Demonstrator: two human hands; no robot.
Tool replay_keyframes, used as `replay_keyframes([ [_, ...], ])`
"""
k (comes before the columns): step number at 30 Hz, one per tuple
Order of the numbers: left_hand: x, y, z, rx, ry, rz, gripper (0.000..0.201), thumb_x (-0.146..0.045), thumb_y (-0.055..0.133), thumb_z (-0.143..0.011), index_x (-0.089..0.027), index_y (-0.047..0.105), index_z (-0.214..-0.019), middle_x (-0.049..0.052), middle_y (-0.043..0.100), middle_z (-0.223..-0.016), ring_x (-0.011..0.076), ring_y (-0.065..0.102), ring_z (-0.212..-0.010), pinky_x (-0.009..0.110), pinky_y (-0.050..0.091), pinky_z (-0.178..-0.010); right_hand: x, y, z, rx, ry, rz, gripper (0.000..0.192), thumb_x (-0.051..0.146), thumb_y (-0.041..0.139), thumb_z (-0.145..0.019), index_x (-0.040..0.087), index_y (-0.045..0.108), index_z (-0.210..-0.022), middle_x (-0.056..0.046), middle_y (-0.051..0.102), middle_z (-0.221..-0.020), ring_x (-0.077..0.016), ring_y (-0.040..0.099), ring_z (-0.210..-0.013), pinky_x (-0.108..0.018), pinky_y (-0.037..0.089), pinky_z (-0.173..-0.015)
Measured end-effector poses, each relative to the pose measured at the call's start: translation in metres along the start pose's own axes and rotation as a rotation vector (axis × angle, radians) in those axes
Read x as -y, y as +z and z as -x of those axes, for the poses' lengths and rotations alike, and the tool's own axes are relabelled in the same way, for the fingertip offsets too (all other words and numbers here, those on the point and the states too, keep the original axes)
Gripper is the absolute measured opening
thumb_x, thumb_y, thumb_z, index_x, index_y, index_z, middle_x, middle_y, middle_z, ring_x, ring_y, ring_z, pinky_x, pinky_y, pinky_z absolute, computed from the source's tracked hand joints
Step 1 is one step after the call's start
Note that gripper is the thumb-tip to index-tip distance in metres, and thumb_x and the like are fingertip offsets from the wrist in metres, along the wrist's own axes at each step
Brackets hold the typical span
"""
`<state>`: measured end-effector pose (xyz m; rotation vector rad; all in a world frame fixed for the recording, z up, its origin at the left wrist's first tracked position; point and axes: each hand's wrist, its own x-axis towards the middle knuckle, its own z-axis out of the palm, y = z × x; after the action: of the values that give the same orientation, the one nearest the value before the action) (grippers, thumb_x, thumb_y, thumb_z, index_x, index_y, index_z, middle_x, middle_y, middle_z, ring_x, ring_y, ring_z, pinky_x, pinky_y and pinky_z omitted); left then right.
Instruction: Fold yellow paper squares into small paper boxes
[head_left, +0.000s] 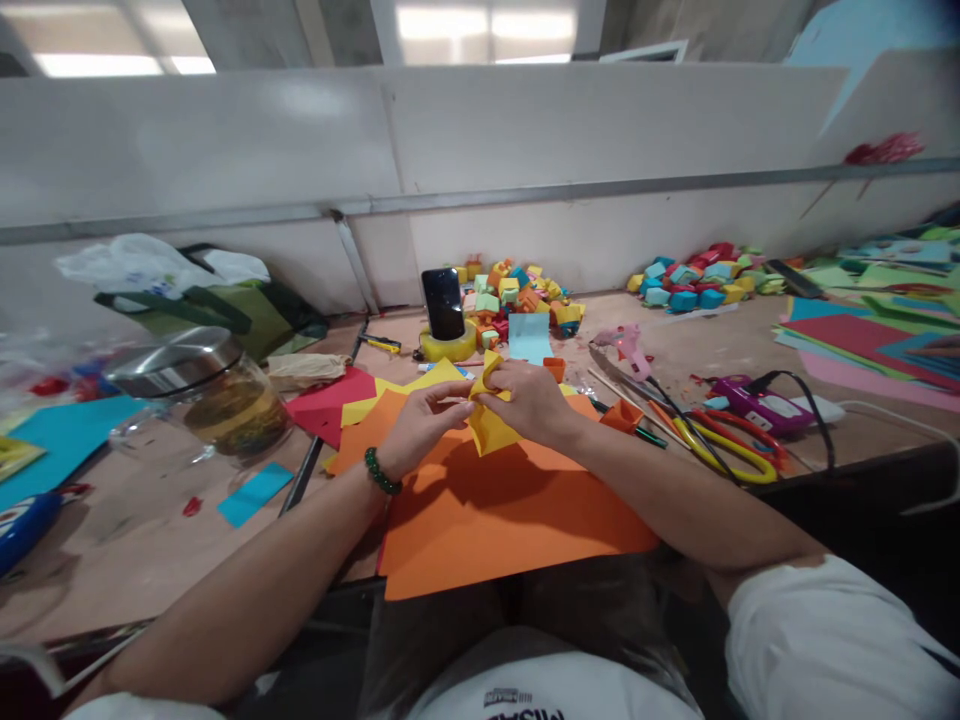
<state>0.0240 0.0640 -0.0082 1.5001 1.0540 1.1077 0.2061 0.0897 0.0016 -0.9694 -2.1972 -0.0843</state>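
"Progress?"
"Nearest on the bench point(112, 560): one large orange sheet point(510, 540). Above it, one yellow paper point(493, 432): bending done, shaping apparently unfinished."
"Grip?"
"Right hand point(536, 400) closed on the yellow paper. Left hand point(424, 428) nearly pinched at its edge; hold, cannot tell."
"Beyond?"
"One phone point(444, 303); two heaps of paper pieces point(529, 300), too jumbled to count."

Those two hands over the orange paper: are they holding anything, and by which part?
Yes, folded yellow paper: the right hand pinches its upper part; the left hand is at its left edge, its grip unclear.
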Motion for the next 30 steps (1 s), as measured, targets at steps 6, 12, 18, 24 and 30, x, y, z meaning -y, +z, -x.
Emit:
replay_keyframes([
  [6, -0.0013, 0.0009, 0.0004, 0.01, -0.014, 0.018, 0.054, -0.05, 0.078, -0.062, -0.018, 0.072, -0.105, 0.008, 0.073, -0.102, 0.0206, 0.066, -0.086, 0.029, 0.055, -0.07, 0.002, 0.0014, 0.001, 0.008, 0.026, -0.039, 0.015, 0.018, 0.062, -0.082, 0.02, 0.055, -0.068, -0.001, 0.063, -0.068, -0.0159, 0.058, -0.068, -0.026, 0.038, -0.061],
  [12, -0.004, 0.0029, 0.0013, 0.043, -0.039, 0.033, 0.05, -0.047, 0.078, -0.062, -0.018, 0.072, -0.103, 0.007, 0.074, -0.098, 0.0216, 0.067, -0.087, 0.029, 0.054, -0.07, 0.0074, -0.0009, 0.0035, -0.067, 0.064, -0.115, 0.015, 0.013, 0.058, -0.075, 0.022, 0.049, -0.082, 0.003, 0.06, -0.072, -0.0134, 0.055, -0.062, -0.024, 0.036, -0.058],
  [18, -0.0071, 0.0036, 0.002, 0.033, -0.05, 0.042, 0.05, -0.044, 0.078, -0.061, -0.017, 0.073, -0.102, 0.008, 0.074, -0.094, 0.0201, 0.066, -0.083, 0.027, 0.052, -0.067, 0.0078, -0.0012, 0.0043, -0.061, 0.047, -0.136, 0.027, 0.01, 0.058, -0.073, 0.022, 0.05, -0.095, 0.002, 0.063, -0.075, -0.014, 0.059, -0.065, -0.024, 0.041, -0.062],
  [24, -0.009, 0.0036, 0.0021, -0.016, -0.035, 0.013, 0.043, -0.045, 0.074, -0.062, -0.015, 0.075, -0.093, 0.007, 0.073, -0.092, 0.0175, 0.064, -0.079, 0.026, 0.052, -0.067, 0.0092, -0.0026, 0.0043, -0.029, 0.138, -0.132, 0.035, 0.015, 0.063, -0.076, 0.021, 0.052, -0.108, -0.001, 0.068, -0.083, -0.0167, 0.064, -0.074, -0.025, 0.043, -0.064],
  [30, -0.008, 0.0052, 0.0015, -0.101, -0.019, 0.033, 0.036, -0.038, 0.077, -0.058, -0.014, 0.073, -0.085, 0.003, 0.07, -0.076, 0.0145, 0.062, -0.07, 0.026, 0.051, -0.065, 0.0043, -0.0022, 0.0029, 0.006, 0.182, -0.178, 0.012, 0.02, 0.067, -0.078, 0.022, 0.059, -0.087, 0.0, 0.068, -0.08, -0.0167, 0.063, -0.075, -0.025, 0.042, -0.065],
])
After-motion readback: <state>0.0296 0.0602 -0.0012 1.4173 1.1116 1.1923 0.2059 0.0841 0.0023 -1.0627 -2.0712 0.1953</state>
